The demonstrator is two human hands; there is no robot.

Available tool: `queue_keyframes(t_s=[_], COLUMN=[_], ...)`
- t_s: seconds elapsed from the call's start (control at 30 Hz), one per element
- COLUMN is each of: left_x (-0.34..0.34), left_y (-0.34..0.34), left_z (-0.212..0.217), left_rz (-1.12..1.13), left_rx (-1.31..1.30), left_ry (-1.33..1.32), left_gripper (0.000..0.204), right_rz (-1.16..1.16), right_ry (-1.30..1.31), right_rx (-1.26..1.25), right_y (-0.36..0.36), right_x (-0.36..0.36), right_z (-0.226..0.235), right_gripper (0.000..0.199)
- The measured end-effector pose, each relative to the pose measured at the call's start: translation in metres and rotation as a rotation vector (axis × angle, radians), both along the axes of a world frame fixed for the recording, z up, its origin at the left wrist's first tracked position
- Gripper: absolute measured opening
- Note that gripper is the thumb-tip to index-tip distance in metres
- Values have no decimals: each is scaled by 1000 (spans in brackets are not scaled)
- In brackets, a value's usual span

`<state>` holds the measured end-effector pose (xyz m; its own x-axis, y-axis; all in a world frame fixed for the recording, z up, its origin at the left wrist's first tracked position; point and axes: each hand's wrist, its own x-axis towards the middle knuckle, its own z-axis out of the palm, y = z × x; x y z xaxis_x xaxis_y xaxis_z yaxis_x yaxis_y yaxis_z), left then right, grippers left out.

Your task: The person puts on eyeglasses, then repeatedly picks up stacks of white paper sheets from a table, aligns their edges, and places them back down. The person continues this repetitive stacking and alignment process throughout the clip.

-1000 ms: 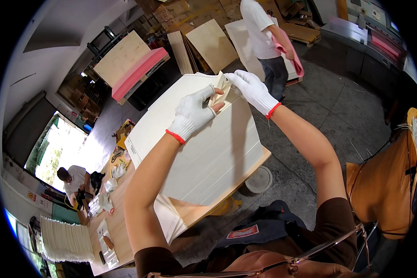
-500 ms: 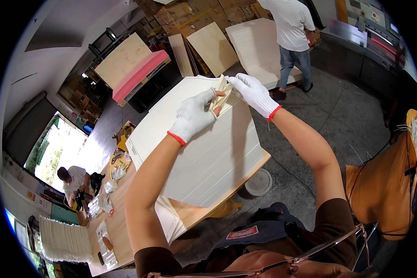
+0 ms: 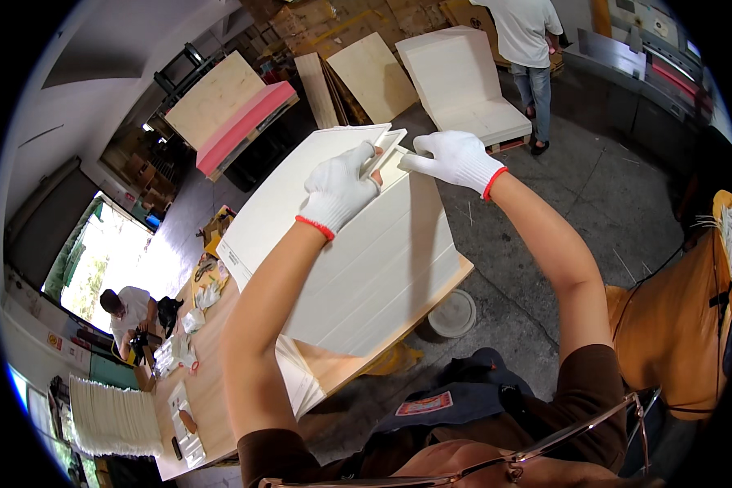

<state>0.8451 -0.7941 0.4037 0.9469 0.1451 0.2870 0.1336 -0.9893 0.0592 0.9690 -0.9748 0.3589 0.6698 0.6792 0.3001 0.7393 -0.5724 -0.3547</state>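
A tall stack of white card sheets (image 3: 374, 268) stands in front of me on a wooden table. My left hand (image 3: 340, 189), in a white knit glove with bare fingertips at the thumb and forefinger, grips the raised edge of several top sheets (image 3: 391, 140) at the stack's far right corner. Its palm rests over the stack. Just right of that corner is my right hand (image 3: 457, 160), also gloved. Its thumb and finger are apart beside the sheet edges, with nothing visible between them.
Loose white sheets (image 3: 298, 378) lie on the wooden table (image 3: 211, 358) near my left forearm. A round lidded bucket (image 3: 452, 314) stands on the floor. One person (image 3: 130, 317) works at left; another (image 3: 529, 49) stands beyond a pallet of white sheets (image 3: 484, 118).
My right hand has moved slightly right and down from the sheet corner, its fingers parting. The lifted sheet edges sit a little differently. The person at the back has stepped right, away from the pallet.
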Motion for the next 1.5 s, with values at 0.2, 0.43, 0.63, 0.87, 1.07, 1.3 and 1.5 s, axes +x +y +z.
queue_keyframes(t_s=[0.2, 0.43, 0.63, 0.87, 1.07, 1.3, 1.5], left_x=[12, -4, -8, -5, -3, 0, -2], left_y=[2, 26, 13, 16, 15, 21, 12], left_z=[4, -9, -2, -10, -8, -17, -2], left_rz=[54, -209, -151, -225, -159, -263, -147], left_rx=[15, -316, -467, -543, -558, -558, -406], left_ry=[79, -9, 26, -26, 48, -139, 66], left_gripper=[35, 41, 42, 41, 44, 35, 33], right_rz=[102, 103, 72, 95, 69, 39, 41], right_ry=[-318, 513, 416, 398, 347, 356, 312], right_rx=[151, 525, 717, 767, 771, 764, 773], right_y=[4, 33, 38, 38, 38, 40, 39], right_x=[8, 7, 5, 2, 4, -1, 4], right_z=[1, -2, -22, -24, -28, -24, -31], right_gripper=[44, 53, 52, 52, 57, 57, 58])
